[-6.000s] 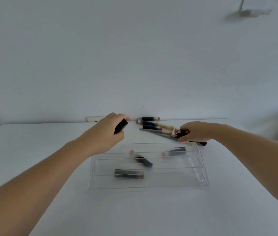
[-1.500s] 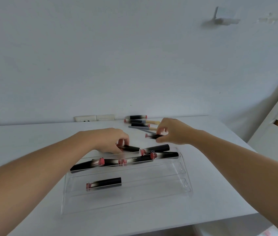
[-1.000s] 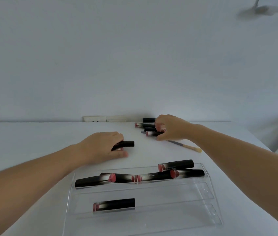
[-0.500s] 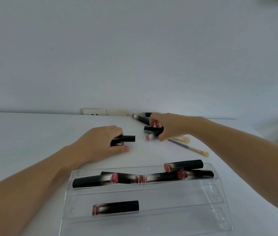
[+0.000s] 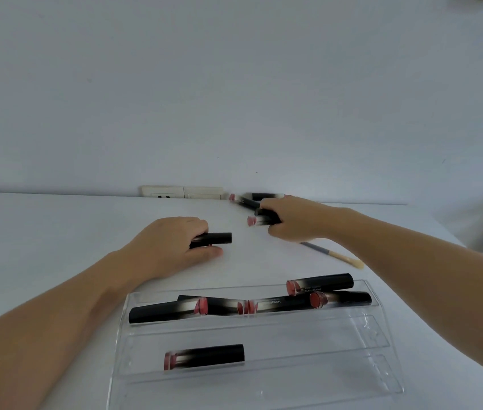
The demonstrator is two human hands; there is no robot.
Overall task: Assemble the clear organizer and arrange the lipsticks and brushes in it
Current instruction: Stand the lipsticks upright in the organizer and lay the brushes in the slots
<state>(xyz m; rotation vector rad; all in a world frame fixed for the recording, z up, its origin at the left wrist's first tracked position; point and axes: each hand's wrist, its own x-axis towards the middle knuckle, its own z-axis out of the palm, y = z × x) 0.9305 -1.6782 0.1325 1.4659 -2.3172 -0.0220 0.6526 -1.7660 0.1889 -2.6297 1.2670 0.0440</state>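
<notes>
The clear stepped organizer [image 5: 379,335] lies on the white table near me. Several black lipsticks with pink ends [image 5: 266,306] fill its far row, and a single lipstick [image 5: 204,356] lies in the middle row. My left hand [image 5: 169,247] rests on the table beyond the organizer and grips a black lipstick [image 5: 216,238]. My right hand [image 5: 296,217] is farther back and grips lipsticks [image 5: 259,220] from the loose pile. A brush [image 5: 332,254] with a pale tip lies beside my right wrist.
Two more lipsticks [image 5: 246,199] lie against the wall at the table's back edge, next to a white wall socket plate [image 5: 181,192]. The white table [image 5: 41,232] stretches left. Its right edge drops off past my right arm.
Over the last second my right hand has closed on lipsticks from the back pile. My left hand keeps its lipstick and has barely moved. The view shifted slightly.
</notes>
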